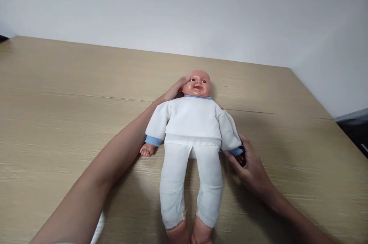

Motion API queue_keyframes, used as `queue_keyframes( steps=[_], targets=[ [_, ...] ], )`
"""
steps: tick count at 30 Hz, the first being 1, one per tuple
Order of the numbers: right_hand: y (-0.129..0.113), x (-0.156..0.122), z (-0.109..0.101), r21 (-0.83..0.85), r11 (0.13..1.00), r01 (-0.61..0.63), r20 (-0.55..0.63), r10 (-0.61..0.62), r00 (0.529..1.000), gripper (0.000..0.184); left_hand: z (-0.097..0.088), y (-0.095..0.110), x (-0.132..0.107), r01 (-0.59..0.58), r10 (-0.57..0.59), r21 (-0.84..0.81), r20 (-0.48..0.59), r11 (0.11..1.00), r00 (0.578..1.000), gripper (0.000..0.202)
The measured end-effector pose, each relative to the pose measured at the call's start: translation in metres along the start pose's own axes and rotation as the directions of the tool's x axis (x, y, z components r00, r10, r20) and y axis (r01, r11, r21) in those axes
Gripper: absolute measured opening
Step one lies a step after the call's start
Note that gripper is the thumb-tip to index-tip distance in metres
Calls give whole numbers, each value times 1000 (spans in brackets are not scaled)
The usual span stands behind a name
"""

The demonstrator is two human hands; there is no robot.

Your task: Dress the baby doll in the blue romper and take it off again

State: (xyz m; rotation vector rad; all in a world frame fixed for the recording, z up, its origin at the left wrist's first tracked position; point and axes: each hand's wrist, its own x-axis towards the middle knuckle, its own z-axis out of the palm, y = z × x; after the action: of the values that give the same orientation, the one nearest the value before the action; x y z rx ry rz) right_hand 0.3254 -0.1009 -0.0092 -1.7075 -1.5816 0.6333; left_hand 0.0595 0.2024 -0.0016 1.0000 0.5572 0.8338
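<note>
A baby doll point(191, 121) in a white top with blue cuffs and white trousers lies on its back on the wooden table point(57, 94), head toward the wall. My left hand point(174, 91) rests against the side of the doll's head, fingers curved round it. My right hand point(247, 165) is closed round the doll's hand at the blue cuff of its sleeve. The doll's other hand point(147, 149) lies free beside my left forearm. Its bare feet reach the bottom edge of the view.
A plain white wall stands behind the table's far edge. The table's right edge runs diagonally at the right, with a dark object point(355, 131) beyond it. Something white point(98, 228) peeks out under my left arm.
</note>
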Motion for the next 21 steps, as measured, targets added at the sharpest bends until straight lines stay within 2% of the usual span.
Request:
queue_keyframes(
  steps=[7, 10, 12, 14, 16, 18, 19, 21],
  targets=[
    [5, 0, 2, -17, 1000, 26, -10, -26, 1000, 72, 0, -5, 3, -32, 32, 18, 5, 999, 999, 62],
    [7, 1, 2, -60, 995, 77, -29, -78, 996, 71, 0, -4, 4, -74, 74, 30, -2, 997, 997, 61],
    [8, 3, 1, -103, 987, 127, -32, -131, 991, 70, -4, 3, 1, -55, 56, 77, -10, 996, 998, 60],
    [10, 5, 0, -132, 977, 165, -32, -170, 985, 70, -10, 19, -5, -40, 55, 210, -66, 977, 996, 58],
    [12, 6, 0, -138, 974, 181, -47, -189, 981, 74, -14, 38, -14, -83, 156, 417, -146, 905, 977, 58],
    [16, 8, 2, -129, 975, 179, -73, -189, 979, 82, -6, 54, -27, -161, 320, 605, -165, 780, 933, 60],
    [18, 9, 4, -123, 978, 171, -83, -181, 980, 85, 4, 60, -35, -202, 391, 670, -142, 714, 910, 60],
    [21, 14, 8, -112, 982, 150, -104, -162, 981, 90, 39, 64, -52, -287, 471, 734, -50, 616, 881, 56]
  ],
)
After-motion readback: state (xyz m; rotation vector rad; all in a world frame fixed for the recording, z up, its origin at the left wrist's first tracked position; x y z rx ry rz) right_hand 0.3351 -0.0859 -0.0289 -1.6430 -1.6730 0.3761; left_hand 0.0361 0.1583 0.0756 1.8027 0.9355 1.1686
